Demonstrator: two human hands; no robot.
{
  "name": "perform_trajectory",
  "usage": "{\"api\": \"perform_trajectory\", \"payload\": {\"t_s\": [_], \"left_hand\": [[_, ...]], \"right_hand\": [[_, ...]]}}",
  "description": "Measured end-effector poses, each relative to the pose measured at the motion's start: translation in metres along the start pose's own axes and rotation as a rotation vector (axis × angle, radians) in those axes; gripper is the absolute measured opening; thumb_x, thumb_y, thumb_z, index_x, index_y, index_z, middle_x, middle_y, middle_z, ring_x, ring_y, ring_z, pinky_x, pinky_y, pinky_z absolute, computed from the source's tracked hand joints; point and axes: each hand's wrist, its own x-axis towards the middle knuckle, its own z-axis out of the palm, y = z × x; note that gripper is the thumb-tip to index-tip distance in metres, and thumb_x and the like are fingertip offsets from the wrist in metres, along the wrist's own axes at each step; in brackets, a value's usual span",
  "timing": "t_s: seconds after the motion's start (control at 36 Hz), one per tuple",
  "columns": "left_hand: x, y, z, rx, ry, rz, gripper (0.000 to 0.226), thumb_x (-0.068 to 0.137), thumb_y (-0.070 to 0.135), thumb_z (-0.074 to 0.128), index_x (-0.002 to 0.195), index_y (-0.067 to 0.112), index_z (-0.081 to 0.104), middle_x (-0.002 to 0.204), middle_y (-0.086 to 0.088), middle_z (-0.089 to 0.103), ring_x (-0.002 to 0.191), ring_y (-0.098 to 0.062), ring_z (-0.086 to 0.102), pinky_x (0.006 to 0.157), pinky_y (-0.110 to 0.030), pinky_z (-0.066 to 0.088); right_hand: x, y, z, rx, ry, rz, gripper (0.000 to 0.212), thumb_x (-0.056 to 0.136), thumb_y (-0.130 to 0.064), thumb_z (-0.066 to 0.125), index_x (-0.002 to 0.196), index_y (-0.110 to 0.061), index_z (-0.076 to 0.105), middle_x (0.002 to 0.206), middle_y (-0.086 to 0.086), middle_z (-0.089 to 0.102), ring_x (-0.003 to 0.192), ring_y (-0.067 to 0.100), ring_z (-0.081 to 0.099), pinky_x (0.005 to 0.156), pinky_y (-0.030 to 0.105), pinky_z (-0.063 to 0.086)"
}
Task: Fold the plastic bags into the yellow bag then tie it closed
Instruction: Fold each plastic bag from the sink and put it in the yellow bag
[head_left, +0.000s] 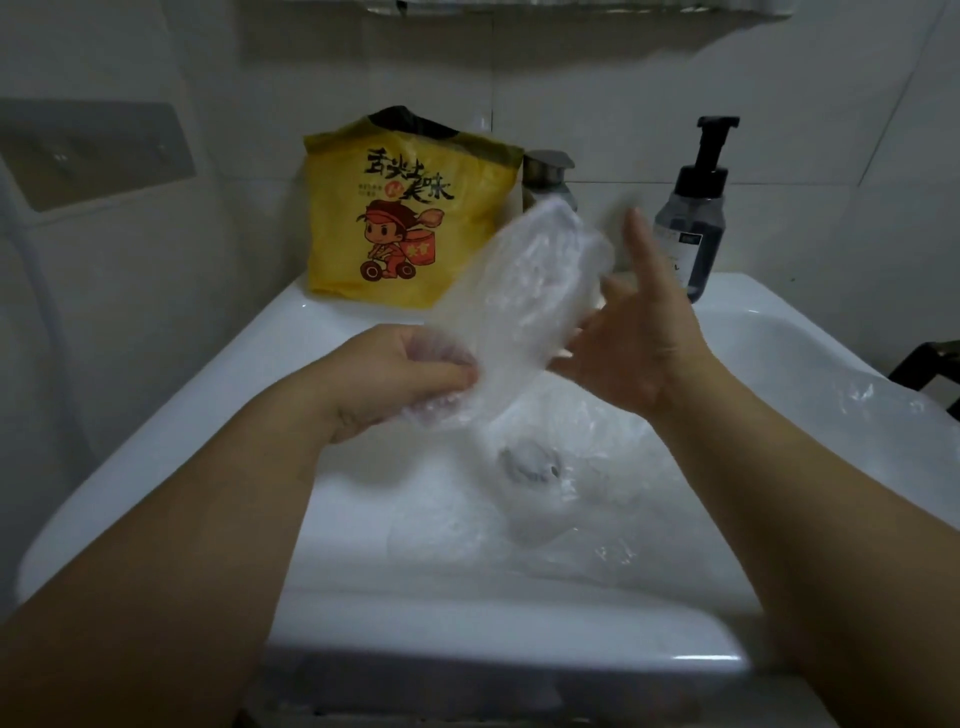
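Note:
A yellow bag (410, 218) with a cartoon rider and black lettering stands upright on the back ledge of the white sink (291, 332), its top open. In front of it I hold a clear plastic bag (524, 291), flattened into a long strip that slants up to the right. My left hand (410, 379) grips its lower end with curled fingers. My right hand (639, 332) is at the strip's right side with straight fingers and the thumb raised, touching its edge. More clear plastic bags (582, 499) lie crumpled in the basin below.
A metal faucet (548, 176) rises behind the held strip. A dark pump soap bottle (693, 218) stands at the back right of the sink. The drain (530, 462) shows through the plastic. Tiled wall lies behind; a dark object (930, 369) sits at the far right.

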Motion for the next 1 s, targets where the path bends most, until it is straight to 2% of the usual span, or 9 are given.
{"api": "perform_trajectory", "payload": {"t_s": [0.08,0.19,0.31,0.44,0.56,0.67,0.81,0.92,1.0], "left_hand": [[0.001,0.001,0.005,-0.040,0.053,0.047,0.010,0.084,0.011,0.070,0.095,0.011,0.070,0.067,0.008,0.069,0.054,0.000,0.060,0.049,-0.013,0.045],[0.003,-0.003,0.013,0.051,0.125,0.090,0.015,0.084,0.014,0.072,0.098,0.015,0.073,0.085,0.000,0.075,0.074,-0.008,0.069,0.062,-0.018,0.053],[0.003,0.003,0.018,-0.094,0.119,0.041,0.007,0.085,0.014,0.071,0.090,0.010,0.069,0.070,0.004,0.066,0.054,-0.001,0.061,0.050,-0.016,0.048],[-0.003,0.009,0.013,-0.287,-0.069,-0.062,0.042,0.072,0.031,0.072,0.109,0.012,0.066,0.089,0.002,0.074,0.081,-0.011,0.070,0.067,-0.024,0.059],[-0.005,0.011,0.020,-0.242,-0.049,-0.055,0.015,0.081,0.016,0.071,0.095,0.012,0.066,0.073,0.000,0.072,0.062,-0.004,0.066,0.049,-0.014,0.049],[-0.002,0.016,0.020,-0.410,-0.016,0.019,0.021,0.077,0.014,0.070,0.096,0.005,0.066,0.065,0.000,0.066,0.055,-0.003,0.063,0.047,-0.011,0.048],[-0.006,0.014,0.026,-0.291,-0.121,0.011,0.015,0.086,-0.006,0.060,0.090,0.006,0.068,0.065,0.001,0.069,0.057,-0.003,0.064,0.049,-0.012,0.047],[-0.007,0.012,0.024,-0.213,-0.143,-0.051,0.005,0.086,0.008,0.066,0.091,0.008,0.067,0.070,0.000,0.072,0.059,-0.003,0.065,0.050,-0.013,0.048],[-0.007,0.009,0.021,-0.120,-0.183,-0.092,0.007,0.087,0.005,0.065,0.090,0.011,0.067,0.073,0.000,0.074,0.060,-0.004,0.067,0.050,-0.013,0.049]], "right_hand": [[-0.001,0.011,0.004,-0.146,-0.027,0.137,0.141,0.020,-0.073,0.081,0.143,-0.020,0.038,0.132,0.012,0.058,0.119,0.036,0.056,0.100,0.059,0.041],[-0.003,0.021,0.018,-0.300,-0.045,0.125,0.068,0.069,-0.041,0.077,0.125,-0.008,0.056,0.116,0.013,0.068,0.106,0.030,0.066,0.097,0.048,0.049],[0.002,0.022,0.019,-0.172,0.081,-0.006,0.030,0.088,0.000,0.058,0.117,0.002,0.057,0.105,0.020,0.068,0.089,0.030,0.067,0.080,0.039,0.056],[0.004,0.018,0.016,-0.085,0.112,-0.089,0.035,0.092,-0.001,0.054,0.126,0.004,0.053,0.116,0.024,0.064,0.104,0.036,0.064,0.089,0.041,0.054],[0.002,0.017,0.016,-0.097,-0.034,-0.126,0.059,0.087,-0.043,0.058,0.134,-0.009,0.049,0.129,0.017,0.060,0.117,0.032,0.059,0.101,0.046,0.047],[0.000,0.023,0.018,-0.202,-0.245,0.086,0.094,0.058,-0.071,0.069,0.131,-0.014,0.053,0.125,0.009,0.064,0.117,0.026,0.059,0.105,0.043,0.039],[0.002,0.035,0.024,-0.386,-0.311,0.210,0.055,0.083,-0.040,0.060,0.122,-0.001,0.056,0.070,0.001,0.060,0.063,0.011,0.055,0.089,0.036,0.044],[0.004,0.022,0.021,-0.199,-0.228,0.188,0.033,0.098,-0.031,0.044,0.107,-0.003,0.058,0.092,0.012,0.065,0.080,0.022,0.062,0.073,0.028,0.048],[0.004,0.006,0.010,-0.049,-0.157,0.125,0.033,0.097,-0.030,0.045,0.117,-0.005,0.056,0.094,0.009,0.070,0.086,0.022,0.069,0.073,0.034,0.055]]}}
